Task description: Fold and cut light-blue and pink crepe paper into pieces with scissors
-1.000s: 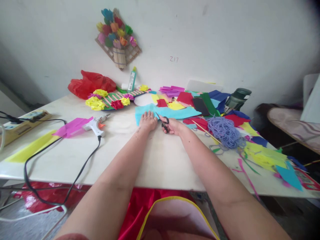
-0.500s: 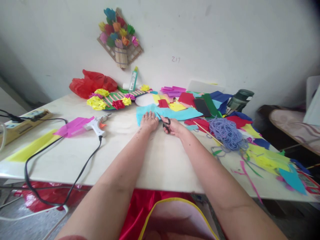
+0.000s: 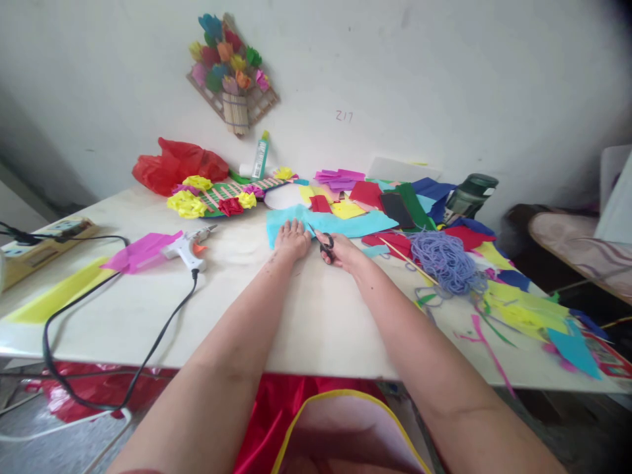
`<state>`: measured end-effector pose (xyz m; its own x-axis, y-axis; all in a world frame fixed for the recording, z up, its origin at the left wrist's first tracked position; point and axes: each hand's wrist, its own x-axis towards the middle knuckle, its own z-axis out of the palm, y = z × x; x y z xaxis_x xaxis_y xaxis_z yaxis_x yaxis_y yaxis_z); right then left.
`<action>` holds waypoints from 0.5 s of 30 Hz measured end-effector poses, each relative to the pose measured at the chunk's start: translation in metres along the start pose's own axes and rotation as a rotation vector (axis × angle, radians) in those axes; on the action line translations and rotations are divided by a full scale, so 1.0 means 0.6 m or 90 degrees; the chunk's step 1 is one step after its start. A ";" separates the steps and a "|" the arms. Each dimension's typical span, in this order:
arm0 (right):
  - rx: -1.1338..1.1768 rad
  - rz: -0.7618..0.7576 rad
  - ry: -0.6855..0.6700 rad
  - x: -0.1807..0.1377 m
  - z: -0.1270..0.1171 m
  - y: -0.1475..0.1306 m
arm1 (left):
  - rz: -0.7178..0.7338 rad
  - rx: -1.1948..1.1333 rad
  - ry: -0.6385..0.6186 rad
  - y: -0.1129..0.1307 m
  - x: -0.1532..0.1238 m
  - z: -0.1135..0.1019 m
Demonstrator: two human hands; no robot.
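Observation:
A light blue sheet of paper lies on the white table at the far middle. My left hand rests on the sheet's left end with its fingers flat and spread. Just to its right, my right hand is closed round the black handles of a pair of scissors. The blades point up and left into the edge of the blue sheet, close to my left hand's fingers.
A white glue gun with a black cord lies left, beside pink paper and a yellow strip. A power strip sits at far left. Purple yarn, coloured paper scraps, a dark jar, paper flowers and a glue bottle crowd the back and right.
Both hands stay at the blue sheet with the scissors in the right one. Only the view shifts slightly.

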<state>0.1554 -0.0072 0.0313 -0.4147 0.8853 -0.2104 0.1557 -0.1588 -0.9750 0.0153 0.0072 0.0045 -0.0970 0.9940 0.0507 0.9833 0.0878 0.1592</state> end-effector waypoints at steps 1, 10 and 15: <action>-0.001 0.002 0.006 -0.002 0.001 -0.001 | -0.001 -0.001 0.000 0.000 0.000 0.000; -0.004 0.010 0.010 -0.006 0.002 -0.005 | -0.009 -0.014 -0.002 0.000 0.003 0.001; -0.027 0.035 -0.022 0.008 -0.008 -0.003 | -0.002 -0.006 -0.005 0.000 0.003 0.001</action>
<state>0.1577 -0.0006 0.0325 -0.4355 0.8595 -0.2675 0.2174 -0.1879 -0.9578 0.0151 0.0087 0.0041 -0.0995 0.9941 0.0423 0.9815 0.0910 0.1682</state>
